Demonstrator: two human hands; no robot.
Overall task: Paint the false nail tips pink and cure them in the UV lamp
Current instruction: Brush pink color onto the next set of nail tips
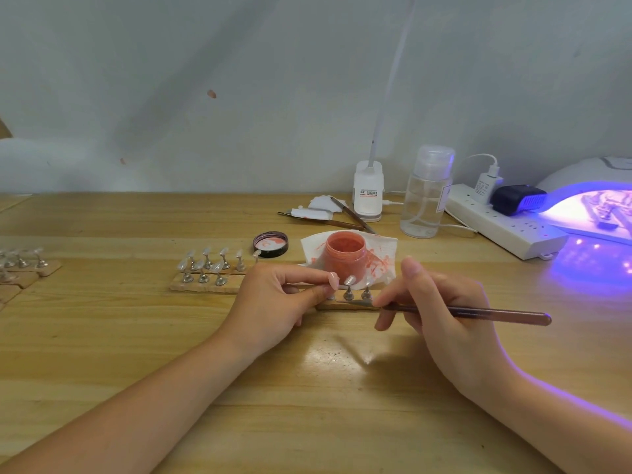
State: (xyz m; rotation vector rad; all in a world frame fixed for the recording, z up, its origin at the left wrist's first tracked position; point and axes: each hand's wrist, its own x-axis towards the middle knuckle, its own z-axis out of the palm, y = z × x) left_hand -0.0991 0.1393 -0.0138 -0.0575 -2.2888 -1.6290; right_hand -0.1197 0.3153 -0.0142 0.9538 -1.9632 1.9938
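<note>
On the wooden table (102, 336), just in front of an open jar of pink gel (344, 256), lies a short wooden strip (342, 305) carrying small metal stands. The left hand (277, 302) pinches a pink-coated nail tip (333, 280) between thumb and forefinger at the strip's left end; the neighbouring tip (349, 279) looks clear and glossy. The right hand (441, 316) grips a slim brush (478, 313), fingers curled round its shaft, bristle end touching the strip's right side. The jar sits on a pink-smeared tissue (383, 254), its black lid (271, 244) just left. A second strip (205, 283) of unpainted tips lies further left, with bare tabletop between it and the near edge. At the right edge a UV lamp (591, 206) glows violet, with a strip inside it; beside it are a power strip (506, 230) and a clear pump bottle (427, 193). A white clip base (368, 193) bears a label too small to read.
</note>
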